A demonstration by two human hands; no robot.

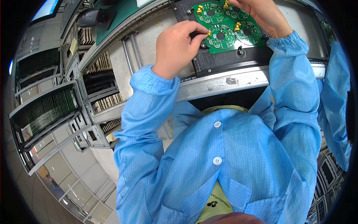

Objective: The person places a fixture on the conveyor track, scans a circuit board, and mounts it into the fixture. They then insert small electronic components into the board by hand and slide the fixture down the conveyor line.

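Four round sections make up a green circuit board panel [220,42], each with a dark centre hole and small parts. The panel lies on a black carrier plate [201,65]. My left hand [177,46] is closed in a pinch at the near-left section, thumb and forefinger on a small yellow component [209,33]. At the far-right section, my right hand [263,15] has its fingertips at another yellow component [226,5]; the top edge of the view cuts off part of this hand. More yellow components [237,26] stand upright on the near-right and far-left sections.
A metal rail [231,80] runs between my body and the carrier. Black knobs [240,50] stick up at the panel's edge. On the left are a black mouse [88,18] on a green mat and a rack of boards [48,112]. Another blue sleeve [337,108] shows at right.
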